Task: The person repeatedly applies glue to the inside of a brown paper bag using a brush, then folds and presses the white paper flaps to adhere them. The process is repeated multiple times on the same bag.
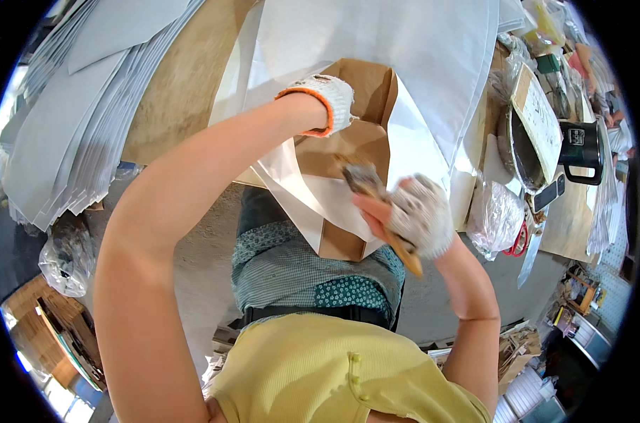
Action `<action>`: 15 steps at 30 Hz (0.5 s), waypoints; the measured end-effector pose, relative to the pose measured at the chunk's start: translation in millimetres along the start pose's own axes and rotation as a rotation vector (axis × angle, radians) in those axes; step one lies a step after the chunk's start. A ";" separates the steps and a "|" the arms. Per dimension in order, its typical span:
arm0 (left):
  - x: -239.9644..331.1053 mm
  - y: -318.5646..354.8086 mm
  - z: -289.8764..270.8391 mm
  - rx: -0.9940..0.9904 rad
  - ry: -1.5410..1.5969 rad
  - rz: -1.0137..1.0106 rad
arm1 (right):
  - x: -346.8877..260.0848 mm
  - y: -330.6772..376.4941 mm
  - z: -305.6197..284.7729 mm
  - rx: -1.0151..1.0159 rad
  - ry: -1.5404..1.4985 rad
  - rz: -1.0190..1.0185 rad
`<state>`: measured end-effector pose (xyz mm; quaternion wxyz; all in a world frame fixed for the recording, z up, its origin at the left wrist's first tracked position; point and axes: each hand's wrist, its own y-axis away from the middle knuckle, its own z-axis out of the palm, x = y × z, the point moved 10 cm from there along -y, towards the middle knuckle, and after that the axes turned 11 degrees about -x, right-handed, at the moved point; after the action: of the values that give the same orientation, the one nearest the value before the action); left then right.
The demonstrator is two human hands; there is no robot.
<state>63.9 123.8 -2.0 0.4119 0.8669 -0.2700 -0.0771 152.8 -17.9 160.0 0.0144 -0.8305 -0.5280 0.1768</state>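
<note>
A brown cardboard box [370,92] with white paper [422,130] around its sides stands tilted at the table's near edge, above my lap. My left hand [327,102], in a white knitted glove with an orange cuff, is at the box's far left side; its fingers are hidden from view. In my gloved right hand [420,215] is a flat brush [365,180] with a wooden handle, gripped near its bristles. The bristles point up and left over the box's opening. Whether they touch the box I cannot tell.
Large white sheets [376,28] cover the table's middle. A fanned stack of sheets [73,106] lies left. To the right are a round pan [511,141] with a board on it, a black mug [582,151], a phone [549,192], red-handled scissors [520,240] and a plastic bag [496,215].
</note>
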 end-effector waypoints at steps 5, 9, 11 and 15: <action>2.6 20.5 -29.1 0.117 0.302 -0.108 | 25.6 -43.3 49.8 -0.228 -0.084 0.104; 0.0 26.0 -15.8 0.103 0.278 -0.122 | 38.2 -34.6 31.8 -0.268 -0.073 0.294; 2.2 32.3 -17.6 0.066 0.290 -0.119 | 52.2 -17.3 21.0 -0.374 -0.001 0.453; -2.7 27.8 -16.2 0.118 0.304 -0.104 | 103.5 44.6 28.7 0.112 -0.828 0.892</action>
<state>56.1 121.8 29.2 0.3921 0.9039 -0.1636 0.0496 222.2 49.0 94.9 -0.2241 -0.8317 -0.0811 0.5015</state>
